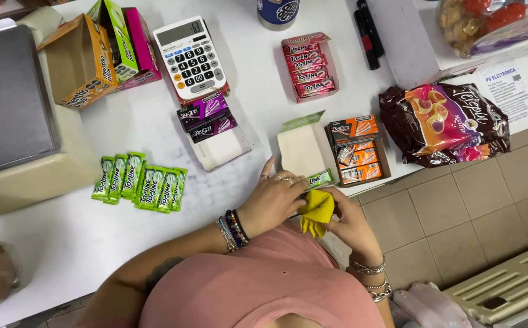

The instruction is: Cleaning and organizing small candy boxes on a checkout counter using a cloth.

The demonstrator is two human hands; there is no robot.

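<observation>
My left hand (273, 197) holds a small green gum pack (320, 178) at the white counter's front edge, rings on its fingers and beaded bracelets at the wrist. My right hand (350, 222) grips a yellow cloth (315, 211) pressed against the underside of that pack. Just beyond my hands stands an empty white display box with a green flap (303, 149). Several more green gum packs (139, 180) lie in a row on the counter to the left.
Around the white counter (154, 130): an orange gum box (359, 150), a purple gum box (208, 118), a red gum box (308, 65), a calculator (191, 58), candy cartons (94, 51), a brown biscuit bag (443, 121), a scale (9, 97). Tiled floor (458, 206) lies right.
</observation>
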